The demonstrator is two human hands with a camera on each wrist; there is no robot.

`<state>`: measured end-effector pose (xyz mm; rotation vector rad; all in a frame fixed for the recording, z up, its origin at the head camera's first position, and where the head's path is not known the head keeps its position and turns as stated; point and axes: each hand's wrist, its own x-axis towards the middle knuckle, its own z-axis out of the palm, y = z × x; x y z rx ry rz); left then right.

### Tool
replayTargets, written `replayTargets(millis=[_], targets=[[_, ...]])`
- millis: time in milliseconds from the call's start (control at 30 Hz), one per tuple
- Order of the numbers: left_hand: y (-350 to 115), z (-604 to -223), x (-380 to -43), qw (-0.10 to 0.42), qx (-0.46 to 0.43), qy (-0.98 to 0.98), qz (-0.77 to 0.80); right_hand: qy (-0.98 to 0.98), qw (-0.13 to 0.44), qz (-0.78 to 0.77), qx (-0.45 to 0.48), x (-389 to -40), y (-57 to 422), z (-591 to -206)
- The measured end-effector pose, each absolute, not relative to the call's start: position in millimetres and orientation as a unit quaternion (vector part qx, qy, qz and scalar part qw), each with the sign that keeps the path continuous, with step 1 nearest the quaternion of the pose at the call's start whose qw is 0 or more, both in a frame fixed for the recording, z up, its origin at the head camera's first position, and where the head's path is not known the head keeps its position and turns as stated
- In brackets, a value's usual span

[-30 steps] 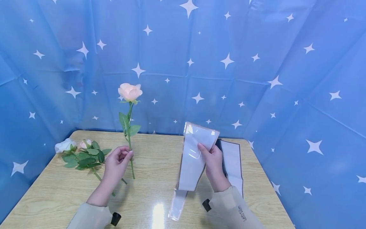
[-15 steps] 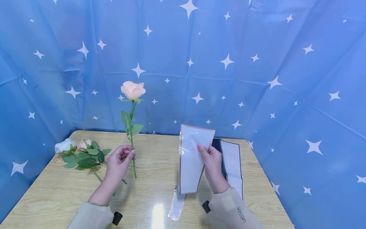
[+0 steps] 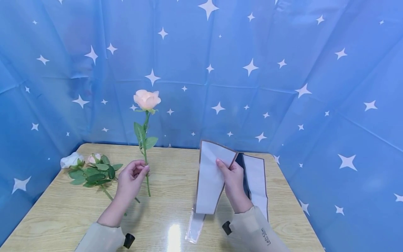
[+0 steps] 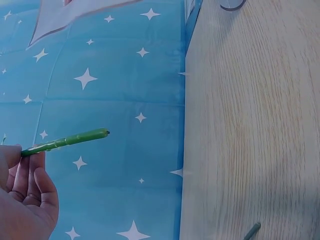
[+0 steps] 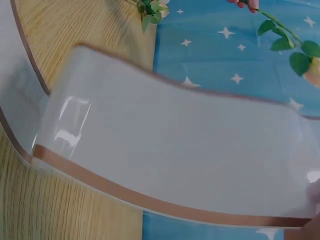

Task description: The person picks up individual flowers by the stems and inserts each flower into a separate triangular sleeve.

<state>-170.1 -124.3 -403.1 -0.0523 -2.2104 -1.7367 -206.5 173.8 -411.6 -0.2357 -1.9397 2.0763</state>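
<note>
Upright in the head view is a pale pink rose with a green stem and leaves. My left hand pinches its stem between thumb and fingers; in the left wrist view the stem's cut end sticks out past the fingertips. On the right, my right hand grips a whitish flower wrapping sleeve with a brown border, thumb on its front face. The sleeve is wide at the top and narrower below, and looks glossy in the right wrist view. Rose and sleeve are apart.
At the table's left lie a white rose and a smaller pink rose with leafy stems. A narrow clear-edged strip shows below the held sleeve. Another bordered white sleeve lies behind my right hand. A starry blue curtain surrounds the table.
The rose and my left hand have shifted slightly right, then stayed put. The sleeve in my right hand has swung and turned a little, its glare fading, with the grip kept.
</note>
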Motion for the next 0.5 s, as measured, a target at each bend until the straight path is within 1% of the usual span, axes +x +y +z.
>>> replayTargets(millis=[300, 500], targets=[[-122, -401, -170, 0.163, -0.017, -0.774, -0.612, -0.687, 0.149, 0.704, -0.101, -207, 173, -413], [-124, -414, -177, 0.164, -0.024, -0.773, -0.612, -0.689, 0.164, 0.699, -0.094, -206, 173, -414]])
